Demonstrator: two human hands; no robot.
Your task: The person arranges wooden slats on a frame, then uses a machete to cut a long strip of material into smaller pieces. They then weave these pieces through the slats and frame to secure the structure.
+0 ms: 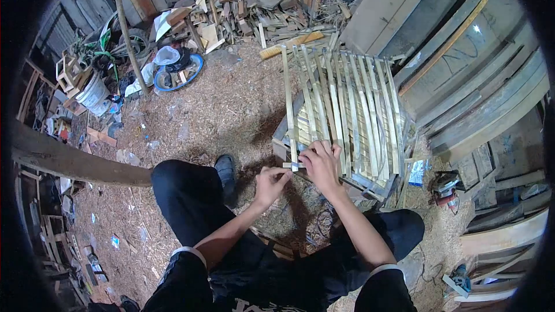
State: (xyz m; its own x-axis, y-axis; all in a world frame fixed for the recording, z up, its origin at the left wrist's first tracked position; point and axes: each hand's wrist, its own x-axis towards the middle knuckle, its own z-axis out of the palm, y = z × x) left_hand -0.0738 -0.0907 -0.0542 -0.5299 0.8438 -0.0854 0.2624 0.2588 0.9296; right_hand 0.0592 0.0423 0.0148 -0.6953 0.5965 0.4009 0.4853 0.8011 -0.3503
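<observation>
Many thin pale wooden strips [358, 110] lie side by side, lengthwise away from me, on a low wooden stand [280, 144]. Around the near end of the leftmost strip [289, 104], my right hand [321, 162] has its fingers bent, touching the strip's end and a short crosspiece [287, 165]. Just left of that end is my left hand [272, 185], thumb and index finger pinched together. Whatever is between those fingertips is too small to make out.
Scrap wood [231, 11] is heaped at the back wall. A blue basin [179, 75] and a white bucket [94, 95] stand at left. A beam [81, 159] reaches in from the left. Boards [491, 115] lean at right, near a red power tool [446, 190].
</observation>
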